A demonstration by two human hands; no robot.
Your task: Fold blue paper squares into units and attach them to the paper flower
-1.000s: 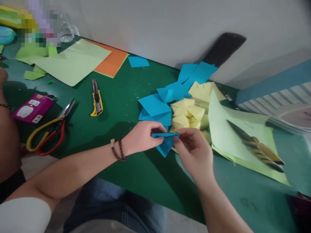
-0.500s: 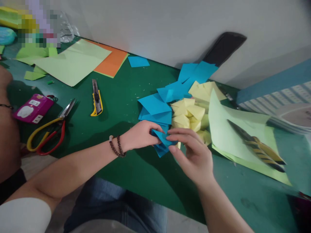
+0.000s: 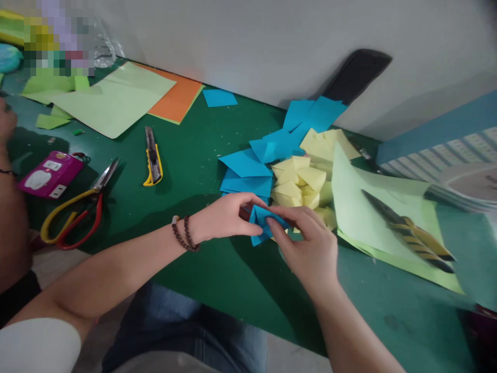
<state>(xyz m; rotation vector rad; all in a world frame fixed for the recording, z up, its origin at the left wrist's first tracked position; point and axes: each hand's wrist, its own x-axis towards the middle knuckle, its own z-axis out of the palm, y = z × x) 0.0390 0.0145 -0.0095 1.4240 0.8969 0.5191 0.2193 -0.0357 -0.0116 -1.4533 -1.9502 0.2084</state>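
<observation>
The left hand [image 3: 229, 215] pinches one side of the folded blue paper [image 3: 258, 213] between thumb and fingers, while the right hand [image 3: 312, 243] nips the opposite side, its thumb on the face. The piece is held up over the green table [image 3: 186, 171], toward the near edge around mid-length. The work looks like shaping or pressing a fold: a steady left pinch, edges matched before the crease is set, and a light, even sweep of the right thumb should keep the layers square; squeezing hard at a corner could buckle them. As for containers, a small magenta box [image 3: 52, 175] lies near the table's left end, its contents hidden. Toward the back left corner sits crumpled clear plastic [image 3: 104, 49], perhaps a bag; whatever it holds is too blurred to tell.
</observation>
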